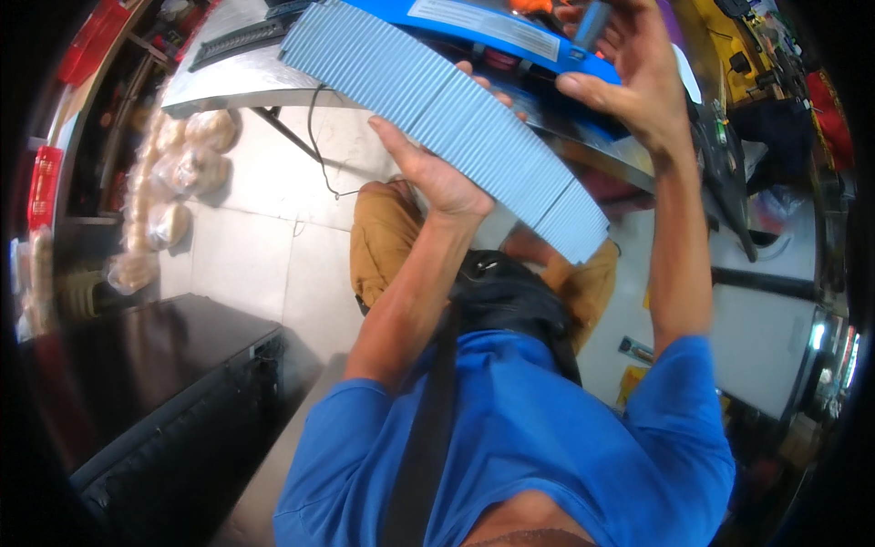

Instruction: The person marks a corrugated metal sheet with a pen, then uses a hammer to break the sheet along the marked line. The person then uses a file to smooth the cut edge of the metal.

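A long pale-blue ribbed panel, crossed by two thin dark seams, slants from the upper left down to the right. My left hand is closed around its middle from beneath, the thumb on the near edge and fingertips showing past the far edge. At the upper right, my right hand is raised with fingers curled at a small blue-grey piece; the thumb stands out to the left. Close behind both hands is a blue casing with a pale label strip. The panel hides part of it.
A silvery-topped table carries a black slotted bar. Plastic-wrapped bundles lie on the tiled floor at left. A dark cabinet stands at lower left. A thin black cable hangs from the table edge.
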Demonstrator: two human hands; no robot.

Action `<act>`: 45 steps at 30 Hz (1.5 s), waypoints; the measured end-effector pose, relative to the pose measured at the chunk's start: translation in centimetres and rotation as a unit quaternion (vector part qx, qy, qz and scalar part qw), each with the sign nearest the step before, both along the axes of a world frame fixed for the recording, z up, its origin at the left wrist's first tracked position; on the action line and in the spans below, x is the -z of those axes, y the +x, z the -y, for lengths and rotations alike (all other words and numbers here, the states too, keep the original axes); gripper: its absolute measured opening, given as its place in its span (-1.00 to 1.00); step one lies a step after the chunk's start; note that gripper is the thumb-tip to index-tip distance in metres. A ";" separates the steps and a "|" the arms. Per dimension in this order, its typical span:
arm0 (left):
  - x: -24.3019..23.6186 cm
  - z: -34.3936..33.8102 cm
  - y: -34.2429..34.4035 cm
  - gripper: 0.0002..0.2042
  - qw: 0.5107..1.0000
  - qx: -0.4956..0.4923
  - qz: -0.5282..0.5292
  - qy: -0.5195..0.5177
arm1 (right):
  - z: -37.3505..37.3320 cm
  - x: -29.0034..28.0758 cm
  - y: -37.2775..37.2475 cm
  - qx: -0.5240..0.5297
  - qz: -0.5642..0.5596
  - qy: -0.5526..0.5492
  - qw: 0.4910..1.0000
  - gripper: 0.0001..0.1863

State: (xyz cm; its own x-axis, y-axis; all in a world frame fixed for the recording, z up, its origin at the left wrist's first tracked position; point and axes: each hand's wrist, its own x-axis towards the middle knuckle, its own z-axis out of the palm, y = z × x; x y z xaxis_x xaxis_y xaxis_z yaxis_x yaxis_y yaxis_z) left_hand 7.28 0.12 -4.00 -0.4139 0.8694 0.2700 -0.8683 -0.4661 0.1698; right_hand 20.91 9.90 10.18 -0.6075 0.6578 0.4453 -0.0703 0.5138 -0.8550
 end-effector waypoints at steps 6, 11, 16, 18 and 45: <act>0.1 2.0 0.9 0.01 1.000 0.006 -0.006 -0.001 | 5.2 1.8 5.5 -0.011 -0.066 0.121 0.990 -0.26; 2.5 6.6 2.6 -0.02 0.999 0.054 0.000 -0.001 | 9.0 4.8 8.6 0.104 -0.179 0.092 0.974 -0.79; 5.6 14.7 5.6 -0.33 0.970 0.098 -0.065 -0.212 | 17.5 10.9 9.7 0.062 -0.129 -0.263 0.954 -0.37; 6.1 16.7 5.3 -0.34 0.955 0.146 -0.059 -0.250 | 20.7 12.8 9.5 0.096 -0.099 -0.334 0.932 -0.21; 6.9 21.3 3.1 -0.43 0.913 0.226 -0.182 -0.286 | 26.5 15.5 9.8 0.115 0.050 -0.312 0.942 -0.80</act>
